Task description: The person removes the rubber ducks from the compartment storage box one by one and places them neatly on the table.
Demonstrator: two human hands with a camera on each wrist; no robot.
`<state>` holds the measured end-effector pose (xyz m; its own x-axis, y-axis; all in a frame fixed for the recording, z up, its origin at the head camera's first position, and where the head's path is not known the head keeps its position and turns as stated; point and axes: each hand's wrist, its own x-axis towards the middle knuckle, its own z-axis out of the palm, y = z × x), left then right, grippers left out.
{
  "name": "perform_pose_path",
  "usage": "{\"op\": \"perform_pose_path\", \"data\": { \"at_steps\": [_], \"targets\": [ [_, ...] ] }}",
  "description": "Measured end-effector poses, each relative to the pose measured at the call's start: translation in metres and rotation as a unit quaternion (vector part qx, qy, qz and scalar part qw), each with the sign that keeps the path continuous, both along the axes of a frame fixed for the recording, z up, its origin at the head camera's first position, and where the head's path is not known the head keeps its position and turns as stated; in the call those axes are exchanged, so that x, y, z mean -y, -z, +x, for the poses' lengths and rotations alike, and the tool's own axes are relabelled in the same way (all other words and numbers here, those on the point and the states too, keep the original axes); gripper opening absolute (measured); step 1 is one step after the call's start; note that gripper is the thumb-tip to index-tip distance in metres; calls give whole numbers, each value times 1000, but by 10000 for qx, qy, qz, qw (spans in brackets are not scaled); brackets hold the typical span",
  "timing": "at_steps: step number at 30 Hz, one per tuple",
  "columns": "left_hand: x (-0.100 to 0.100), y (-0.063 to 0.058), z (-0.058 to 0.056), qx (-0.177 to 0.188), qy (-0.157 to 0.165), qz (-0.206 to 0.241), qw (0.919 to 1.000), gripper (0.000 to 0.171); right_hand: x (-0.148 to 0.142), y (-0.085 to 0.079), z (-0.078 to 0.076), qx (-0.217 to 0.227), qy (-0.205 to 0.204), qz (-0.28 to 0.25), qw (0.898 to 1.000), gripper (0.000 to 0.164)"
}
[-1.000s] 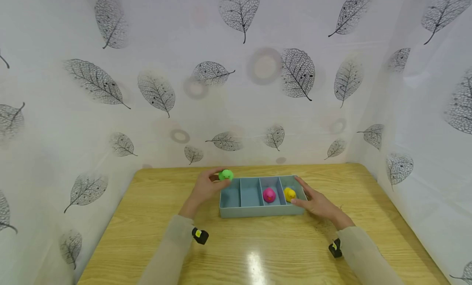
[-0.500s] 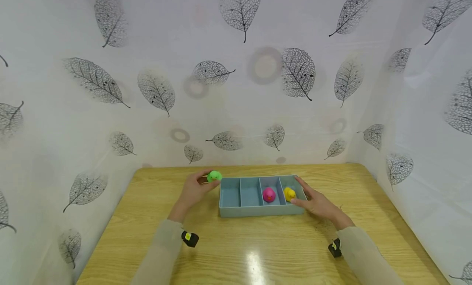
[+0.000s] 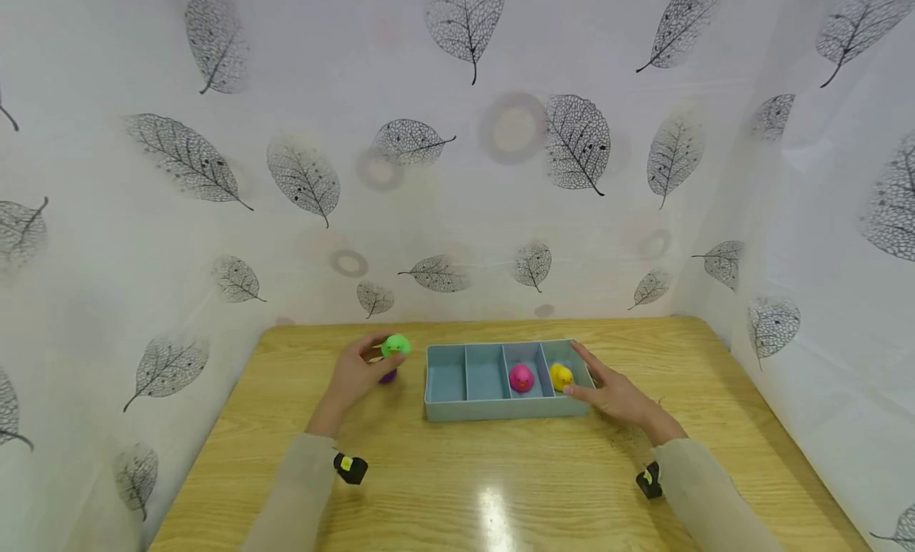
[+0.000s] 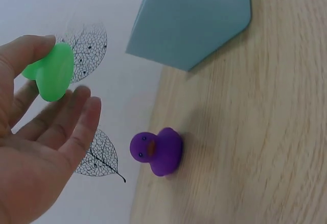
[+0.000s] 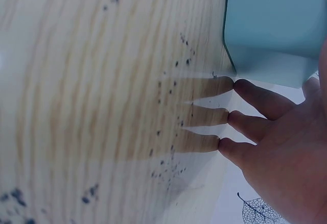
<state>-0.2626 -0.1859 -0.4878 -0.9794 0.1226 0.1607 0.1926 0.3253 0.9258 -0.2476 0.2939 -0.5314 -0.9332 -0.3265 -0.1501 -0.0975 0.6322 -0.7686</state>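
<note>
My left hand pinches a green rubber duck between thumb and fingers, in the air left of the box. Below it, a purple rubber duck stands on the table; the hand partly hides this duck in the head view. My right hand holds the right end of a blue-grey divided box, thumb over the front rim and index finger at the back corner. Its other fingertips touch the table in the right wrist view. A yellow duck sits in the rightmost compartment, a pink duck in the one beside it.
The box stands on a wood-grain table. Behind and at both sides hangs a white sheet printed with leaves. Each wrist wears a small black camera, the left camera and the right camera.
My left hand has carried the green duck leftward, from above the box's left end to beside it. The purple duck has come into the head view. My right hand keeps its place.
</note>
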Motion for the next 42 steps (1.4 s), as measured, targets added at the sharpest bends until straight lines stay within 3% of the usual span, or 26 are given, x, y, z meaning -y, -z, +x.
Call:
{"op": "perform_pose_path", "data": {
  "at_steps": [7, 17, 34, 42],
  "targets": [
    [16, 10, -1, 79, -354, -404, 9985, 53, 0, 1, 0, 12, -9, -29, 10000, 91],
    [37, 18, 0, 73, -515, -416, 9978, 52, 1, -2, 1, -31, -28, 29, 10000, 92],
    [52, 32, 2, 379, -1008, -388, 9934, 48, 1, 0, 0, -76, -30, 40, 10000, 92],
    [57, 38, 3, 483, -1196, -610, 9898, 46, 0, 0, 0, -63, -15, 10, 10000, 92]
  ]
}}
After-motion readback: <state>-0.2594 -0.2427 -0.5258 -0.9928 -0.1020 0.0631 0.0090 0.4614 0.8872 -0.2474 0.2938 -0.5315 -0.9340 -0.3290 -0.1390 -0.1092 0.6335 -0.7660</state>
